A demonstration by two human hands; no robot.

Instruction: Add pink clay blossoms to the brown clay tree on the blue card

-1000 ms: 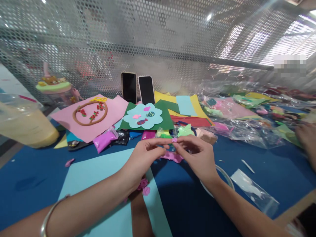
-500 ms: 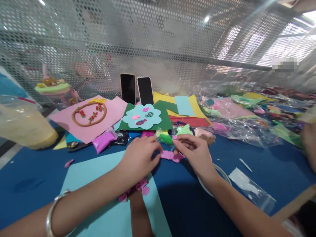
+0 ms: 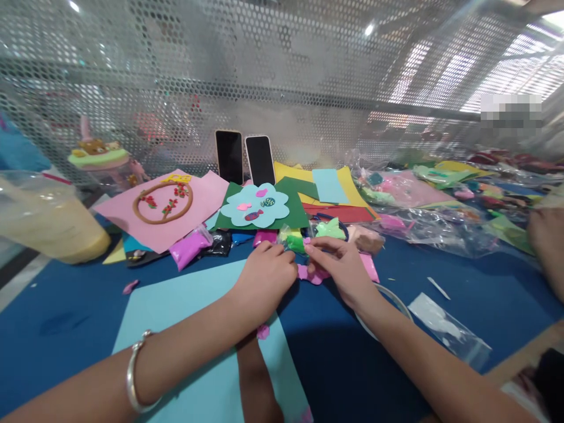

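My right hand pinches a small bit of pink clay between thumb and forefinger. Below those fingers a flat, wavy strip of pink clay lies on the blue table. My left hand has its fingers curled down at the strip's left end; its fingertips are partly hidden. Under my left forearm is a light blue sheet of paper. It bears a brown trunk-like shape and a pink clay flower, both partly covered by the arm.
Clay packets, coloured paper and two propped phones line the back, before a perforated metal screen. A drink cup stands left. A round lid-like ring and a plastic bag lie right, near another person's hand.
My left hand has shifted slightly right and up, closer to my right hand, covering more of the strip and the flowers. The right hand still pinches the pink bit. The view has shifted a little.
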